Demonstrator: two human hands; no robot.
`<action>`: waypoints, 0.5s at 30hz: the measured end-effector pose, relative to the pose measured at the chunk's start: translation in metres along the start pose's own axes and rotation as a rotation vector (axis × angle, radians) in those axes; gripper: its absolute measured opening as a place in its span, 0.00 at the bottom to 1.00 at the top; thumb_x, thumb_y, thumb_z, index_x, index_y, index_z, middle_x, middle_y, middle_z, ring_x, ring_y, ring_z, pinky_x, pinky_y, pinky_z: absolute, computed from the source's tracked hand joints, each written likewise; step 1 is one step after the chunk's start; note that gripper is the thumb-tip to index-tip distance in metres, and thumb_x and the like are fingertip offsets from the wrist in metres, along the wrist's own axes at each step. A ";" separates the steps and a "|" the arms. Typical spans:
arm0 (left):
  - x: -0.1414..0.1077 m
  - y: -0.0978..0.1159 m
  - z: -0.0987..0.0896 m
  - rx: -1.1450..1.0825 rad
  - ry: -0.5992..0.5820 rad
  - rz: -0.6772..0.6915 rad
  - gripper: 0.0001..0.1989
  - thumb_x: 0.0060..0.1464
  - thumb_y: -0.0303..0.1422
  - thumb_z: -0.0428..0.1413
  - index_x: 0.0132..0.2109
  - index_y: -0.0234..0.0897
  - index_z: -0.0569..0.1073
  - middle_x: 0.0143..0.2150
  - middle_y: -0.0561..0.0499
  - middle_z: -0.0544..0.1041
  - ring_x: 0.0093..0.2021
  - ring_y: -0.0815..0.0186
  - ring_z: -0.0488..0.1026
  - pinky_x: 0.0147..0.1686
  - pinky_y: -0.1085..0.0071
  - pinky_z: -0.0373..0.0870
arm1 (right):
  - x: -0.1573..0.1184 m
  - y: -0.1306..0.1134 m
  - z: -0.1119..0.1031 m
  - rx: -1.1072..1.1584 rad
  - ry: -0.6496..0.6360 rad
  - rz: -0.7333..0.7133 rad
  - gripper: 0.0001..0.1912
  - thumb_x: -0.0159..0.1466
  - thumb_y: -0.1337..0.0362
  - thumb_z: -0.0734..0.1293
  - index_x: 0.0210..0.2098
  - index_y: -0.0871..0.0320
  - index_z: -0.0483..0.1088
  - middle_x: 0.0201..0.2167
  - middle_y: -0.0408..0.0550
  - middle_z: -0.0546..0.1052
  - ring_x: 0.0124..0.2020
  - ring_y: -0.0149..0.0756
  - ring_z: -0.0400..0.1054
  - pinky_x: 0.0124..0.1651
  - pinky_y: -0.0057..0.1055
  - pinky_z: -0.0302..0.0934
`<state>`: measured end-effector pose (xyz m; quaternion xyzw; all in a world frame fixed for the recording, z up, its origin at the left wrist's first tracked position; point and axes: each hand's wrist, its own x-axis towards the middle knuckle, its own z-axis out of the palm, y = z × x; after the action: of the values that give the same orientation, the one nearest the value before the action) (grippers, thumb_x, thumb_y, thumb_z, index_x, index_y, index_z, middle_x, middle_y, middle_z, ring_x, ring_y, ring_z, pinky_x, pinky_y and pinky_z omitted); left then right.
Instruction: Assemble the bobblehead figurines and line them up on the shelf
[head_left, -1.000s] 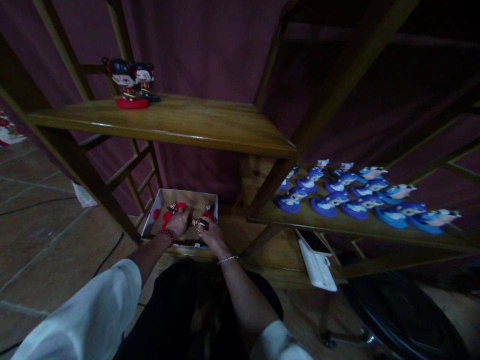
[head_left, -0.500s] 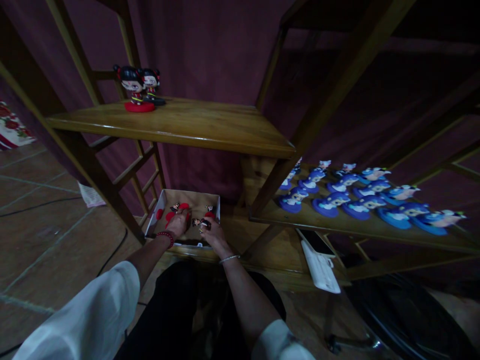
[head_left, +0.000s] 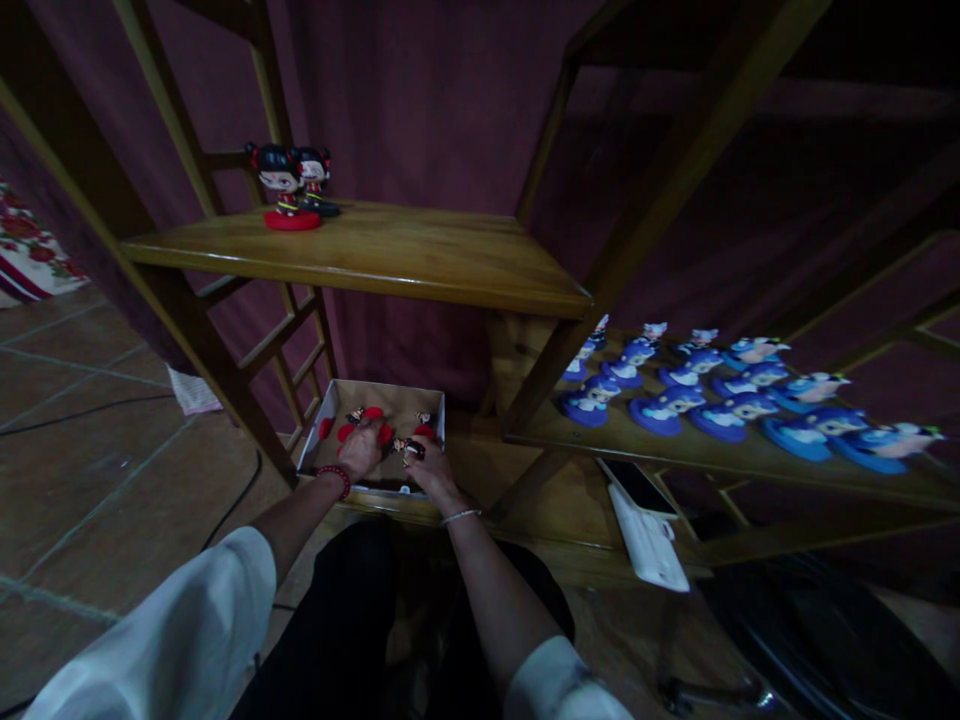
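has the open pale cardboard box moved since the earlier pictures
No. The open pale cardboard box keeps its place beside the brown wooden shelf post; both slid right in the picture together, so only the view shifted.

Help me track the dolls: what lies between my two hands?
In the head view: a small doll nearer the right hand, and a red piece beside the left hand.

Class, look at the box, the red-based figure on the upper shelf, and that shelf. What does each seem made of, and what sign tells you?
Box: probably cardboard, matt brown inside, with thin, pale walls. Figure: perhaps moulded plastic or resin, judging by its smooth, rounded head; dim light leaves which open. Shelf: likely varnished wood, with brown grain-like streaks and a shiny front edge.
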<state>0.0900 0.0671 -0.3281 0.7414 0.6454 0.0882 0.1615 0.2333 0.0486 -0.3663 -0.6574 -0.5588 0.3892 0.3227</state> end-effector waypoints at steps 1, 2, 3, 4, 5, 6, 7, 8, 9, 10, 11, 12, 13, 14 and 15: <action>-0.001 0.002 -0.001 0.000 -0.019 0.000 0.24 0.48 0.20 0.45 0.53 0.37 0.62 0.50 0.43 0.69 0.47 0.65 0.69 0.44 0.73 0.64 | 0.000 0.000 0.000 -0.009 0.005 0.001 0.14 0.55 0.67 0.61 0.41 0.52 0.67 0.31 0.41 0.74 0.30 0.29 0.69 0.33 0.25 0.64; -0.002 0.003 -0.002 -0.003 -0.040 -0.003 0.23 0.48 0.20 0.46 0.53 0.37 0.63 0.49 0.44 0.70 0.46 0.65 0.69 0.43 0.73 0.65 | 0.001 0.000 0.000 -0.016 0.008 0.004 0.14 0.55 0.67 0.61 0.41 0.52 0.67 0.31 0.41 0.74 0.30 0.29 0.69 0.33 0.26 0.64; -0.003 0.004 -0.002 -0.010 -0.058 -0.004 0.23 0.48 0.21 0.46 0.52 0.37 0.64 0.47 0.45 0.71 0.45 0.65 0.70 0.43 0.73 0.65 | 0.001 -0.001 -0.001 -0.020 0.008 0.008 0.14 0.55 0.67 0.62 0.41 0.51 0.67 0.31 0.41 0.74 0.30 0.29 0.69 0.34 0.26 0.64; -0.004 0.005 -0.002 -0.022 -0.070 -0.001 0.22 0.48 0.21 0.46 0.51 0.38 0.65 0.46 0.45 0.73 0.44 0.65 0.70 0.42 0.73 0.65 | 0.000 -0.001 -0.001 -0.022 0.008 0.010 0.14 0.54 0.66 0.62 0.41 0.51 0.67 0.30 0.41 0.74 0.30 0.29 0.69 0.34 0.26 0.64; -0.005 0.005 -0.001 -0.039 -0.075 0.008 0.22 0.48 0.21 0.46 0.50 0.38 0.66 0.44 0.46 0.73 0.43 0.65 0.71 0.42 0.73 0.65 | 0.000 -0.002 -0.002 -0.023 0.009 0.010 0.14 0.54 0.66 0.62 0.41 0.51 0.68 0.30 0.40 0.74 0.30 0.30 0.69 0.34 0.26 0.64; -0.005 0.006 0.001 -0.061 -0.076 0.023 0.21 0.47 0.21 0.47 0.50 0.38 0.67 0.43 0.46 0.74 0.43 0.66 0.71 0.41 0.73 0.65 | -0.001 -0.002 -0.003 -0.024 0.013 0.007 0.14 0.54 0.67 0.62 0.41 0.50 0.68 0.30 0.40 0.74 0.30 0.30 0.69 0.35 0.27 0.64; -0.006 0.006 0.003 -0.086 -0.077 0.038 0.21 0.47 0.21 0.47 0.49 0.38 0.68 0.42 0.47 0.75 0.42 0.66 0.71 0.41 0.74 0.66 | -0.001 -0.003 -0.003 -0.025 0.019 0.002 0.14 0.54 0.67 0.62 0.41 0.50 0.68 0.30 0.40 0.74 0.30 0.30 0.69 0.35 0.27 0.64; -0.006 0.006 0.005 -0.112 -0.082 0.051 0.21 0.46 0.21 0.47 0.49 0.37 0.68 0.41 0.48 0.75 0.41 0.67 0.72 0.40 0.75 0.66 | -0.002 -0.003 -0.004 -0.029 0.026 -0.006 0.14 0.54 0.67 0.62 0.41 0.50 0.68 0.31 0.40 0.74 0.31 0.30 0.69 0.35 0.27 0.64; -0.007 0.006 0.007 -0.138 -0.090 0.060 0.21 0.46 0.21 0.47 0.48 0.37 0.68 0.40 0.48 0.76 0.39 0.67 0.72 0.39 0.75 0.66 | -0.002 -0.004 -0.005 -0.037 0.030 -0.014 0.14 0.54 0.67 0.62 0.41 0.51 0.68 0.31 0.40 0.74 0.31 0.30 0.69 0.36 0.27 0.64; -0.007 0.007 0.008 -0.161 -0.103 0.062 0.20 0.46 0.21 0.48 0.48 0.38 0.69 0.39 0.49 0.76 0.38 0.68 0.72 0.38 0.76 0.66 | -0.003 -0.004 -0.005 -0.048 0.032 -0.020 0.14 0.55 0.67 0.62 0.41 0.51 0.68 0.32 0.41 0.74 0.32 0.30 0.69 0.37 0.27 0.63; -0.006 0.008 0.010 -0.181 -0.121 0.060 0.20 0.47 0.22 0.48 0.48 0.38 0.69 0.37 0.50 0.76 0.37 0.69 0.72 0.37 0.76 0.67 | -0.003 -0.004 -0.006 -0.058 0.029 -0.027 0.14 0.55 0.67 0.61 0.41 0.52 0.68 0.32 0.41 0.74 0.33 0.30 0.69 0.37 0.27 0.63; -0.006 0.009 0.010 -0.195 -0.139 0.055 0.19 0.47 0.23 0.49 0.48 0.38 0.69 0.37 0.50 0.77 0.36 0.69 0.73 0.36 0.77 0.67 | -0.003 -0.005 -0.006 -0.066 0.024 -0.030 0.14 0.55 0.67 0.61 0.41 0.53 0.68 0.33 0.42 0.74 0.33 0.31 0.68 0.38 0.28 0.63; -0.006 0.010 0.010 -0.200 -0.148 0.051 0.19 0.47 0.23 0.49 0.48 0.38 0.69 0.36 0.51 0.77 0.35 0.70 0.73 0.36 0.77 0.67 | -0.004 -0.005 -0.007 -0.071 0.017 -0.029 0.14 0.55 0.67 0.61 0.42 0.54 0.67 0.33 0.43 0.74 0.33 0.31 0.68 0.38 0.28 0.63; -0.006 0.011 0.010 -0.197 -0.150 0.048 0.19 0.48 0.24 0.49 0.47 0.39 0.69 0.36 0.51 0.77 0.35 0.70 0.73 0.36 0.77 0.67 | -0.004 -0.005 -0.008 -0.073 0.010 -0.025 0.15 0.55 0.66 0.61 0.42 0.54 0.67 0.33 0.43 0.74 0.33 0.31 0.68 0.38 0.28 0.63; -0.006 0.013 0.009 -0.189 -0.146 0.045 0.18 0.48 0.24 0.49 0.47 0.39 0.70 0.36 0.51 0.77 0.35 0.70 0.73 0.36 0.77 0.67 | -0.004 -0.005 -0.008 -0.073 0.003 -0.023 0.15 0.55 0.66 0.60 0.42 0.54 0.67 0.33 0.43 0.74 0.32 0.31 0.68 0.38 0.28 0.63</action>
<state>0.1039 0.0585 -0.3314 0.7416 0.6039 0.0977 0.2752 0.2378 0.0458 -0.3576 -0.6628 -0.5796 0.3638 0.3041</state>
